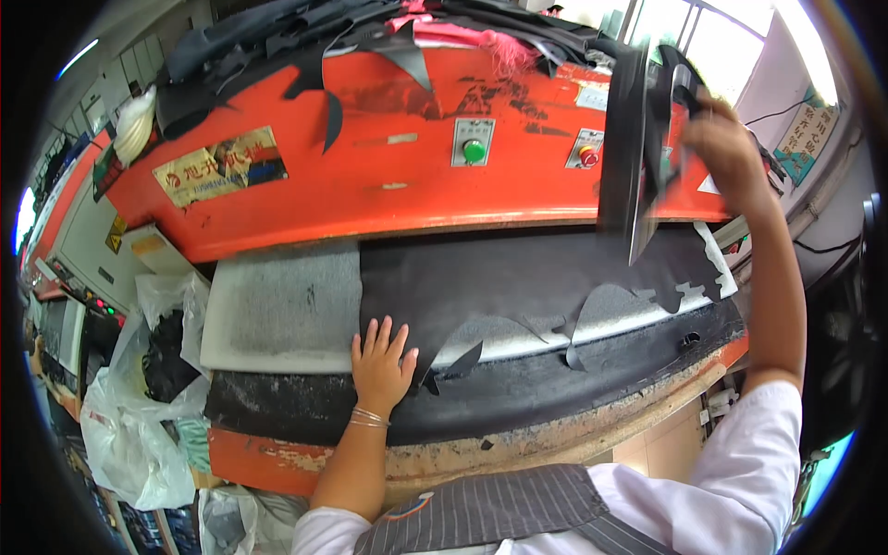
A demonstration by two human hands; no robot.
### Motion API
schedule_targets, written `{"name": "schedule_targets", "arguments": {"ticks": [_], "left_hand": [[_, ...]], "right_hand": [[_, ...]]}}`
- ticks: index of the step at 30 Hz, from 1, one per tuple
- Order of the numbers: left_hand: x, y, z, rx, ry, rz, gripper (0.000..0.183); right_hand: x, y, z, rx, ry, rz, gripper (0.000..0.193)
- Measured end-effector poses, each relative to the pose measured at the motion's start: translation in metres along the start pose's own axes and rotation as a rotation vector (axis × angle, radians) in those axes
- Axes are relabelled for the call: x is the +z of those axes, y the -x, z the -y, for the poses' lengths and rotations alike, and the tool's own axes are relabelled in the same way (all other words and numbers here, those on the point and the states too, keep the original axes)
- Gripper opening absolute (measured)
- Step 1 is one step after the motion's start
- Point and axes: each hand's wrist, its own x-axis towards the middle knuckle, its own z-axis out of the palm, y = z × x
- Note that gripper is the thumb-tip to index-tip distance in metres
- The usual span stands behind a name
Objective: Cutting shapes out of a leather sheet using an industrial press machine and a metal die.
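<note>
My left hand (381,363) lies flat with its fingers spread, palm down across the left edge of a black sheet (481,277). Under the sheet is a white-grey pad (282,305), bare at the left. The sheet's near edge is ragged, with curved cut-outs and a few loose scraps. Up at the right, my right hand (726,148) is closed on a dark, metal-edged cutting die (627,148). It hangs edge-on in front of the press, above the sheet. Hand and die are smeared by motion, so the exact grip is hard to make out.
A red press (388,199) spans the back, with a green button (474,151) and a red button (589,156). Dark offcuts (268,46) and pink material are heaped on top. Plastic bags (129,444) stand at the left. The worn bed edge (573,425) runs along the front.
</note>
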Motion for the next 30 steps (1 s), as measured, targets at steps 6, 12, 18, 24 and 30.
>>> {"name": "schedule_targets", "arguments": {"ticks": [6, 12, 18, 24, 30], "left_hand": [[0.008, 0.005, -0.048, 0.087, 0.082, 0.129, 0.044], [0.013, 0.006, -0.099, 0.183, 0.217, 0.213, 0.049], [0.054, -0.054, -0.114, 0.297, 0.386, 0.274, 0.055], [0.06, -0.146, 0.001, 0.105, -0.093, 0.007, 0.042], [0.034, -0.083, 0.077, -0.134, -0.108, 0.211, 0.058]], "right_hand": [[0.079, 0.098, 0.143, -0.299, -0.473, 0.529, 0.029], [0.119, 0.181, 0.187, -0.24, -0.599, 0.626, 0.024], [0.129, 0.207, 0.283, 1.254, -0.815, 0.572, 0.078], [0.172, 0.189, 0.346, 1.391, -0.411, 0.34, 0.093], [0.149, 0.193, 0.335, 1.808, -0.944, 0.249, 0.092]]}}
